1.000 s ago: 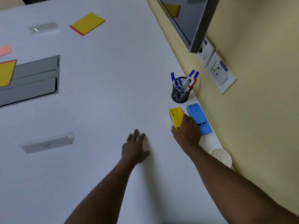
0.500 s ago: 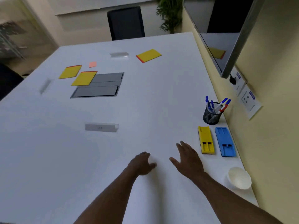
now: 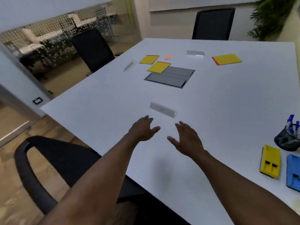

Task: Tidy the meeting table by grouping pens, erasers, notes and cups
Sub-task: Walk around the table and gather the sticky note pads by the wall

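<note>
Both hands hover empty over the white table (image 3: 227,98), fingers relaxed: my left hand (image 3: 143,129) and my right hand (image 3: 186,138), side by side. Just beyond them lies a clear name holder (image 3: 163,109). At the right edge sit a yellow eraser (image 3: 270,163), a blue eraser (image 3: 293,172) and a black mesh pen cup (image 3: 286,140) with blue pens. Far across the table lie three yellow note pads (image 3: 149,59) (image 3: 159,67) (image 3: 227,59) and a small pink note (image 3: 168,57).
A grey cable hatch (image 3: 170,77) is set in the table's middle. Two more clear holders (image 3: 195,53) (image 3: 128,66) lie farther off. Black chairs stand at the near left (image 3: 48,159), far left (image 3: 92,49) and far end (image 3: 212,23).
My right hand left the yellow eraser and moved left to the table's middle. My left hand lifted forward. The view swung up and left, away from the wall.
</note>
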`<state>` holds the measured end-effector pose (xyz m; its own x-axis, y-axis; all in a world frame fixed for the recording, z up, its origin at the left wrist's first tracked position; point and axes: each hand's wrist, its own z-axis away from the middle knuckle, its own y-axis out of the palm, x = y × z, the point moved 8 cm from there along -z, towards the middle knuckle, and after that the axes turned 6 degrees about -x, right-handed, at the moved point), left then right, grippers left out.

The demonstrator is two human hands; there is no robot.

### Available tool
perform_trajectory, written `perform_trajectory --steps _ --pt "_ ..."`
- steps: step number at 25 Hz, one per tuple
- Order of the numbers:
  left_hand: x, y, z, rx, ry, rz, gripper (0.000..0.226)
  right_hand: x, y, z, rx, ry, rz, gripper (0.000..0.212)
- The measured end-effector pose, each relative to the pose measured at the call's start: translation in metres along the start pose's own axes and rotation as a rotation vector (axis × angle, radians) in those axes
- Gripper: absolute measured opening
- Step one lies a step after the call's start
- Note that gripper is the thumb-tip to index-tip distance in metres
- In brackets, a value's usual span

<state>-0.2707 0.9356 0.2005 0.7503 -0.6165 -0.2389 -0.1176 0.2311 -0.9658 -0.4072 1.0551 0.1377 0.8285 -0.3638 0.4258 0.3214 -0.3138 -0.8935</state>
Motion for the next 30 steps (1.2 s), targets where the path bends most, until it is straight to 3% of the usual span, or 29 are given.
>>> perform_trajectory --steps 6,11,12,16,24,30 --pt "0.115 -0.088 0.085 -0.24 -0.146 -0.08 0.075 0.177 0.002 -0.014 -0.018 -0.256 -0.085 0.078" --pt "0.241 -0.149 0.194 -0.424 -0.329 -0.071 0.077 0.367 -0.01 0.031 -0.145 -0.527 -0.191 0.078" --pt "0.248 -0.154 0.199 -0.441 -0.35 -0.076 0.075 0.38 -0.015 0.029 -0.158 -0.546 -0.211 0.077" --pt "0.349 -0.19 0.3 -0.534 -0.463 -0.156 0.066 0.521 0.012 0.08 -0.118 -0.669 -0.2 0.078" --pt "0.481 -0.203 0.403 -0.609 -0.666 -0.147 0.063 0.678 0.099 0.114 0.015 -0.821 -0.122 0.084" --pt "0.601 -0.215 0.405 -0.654 -0.761 -0.149 0.068 0.785 0.16 0.07 0.028 -0.911 -0.153 0.082"
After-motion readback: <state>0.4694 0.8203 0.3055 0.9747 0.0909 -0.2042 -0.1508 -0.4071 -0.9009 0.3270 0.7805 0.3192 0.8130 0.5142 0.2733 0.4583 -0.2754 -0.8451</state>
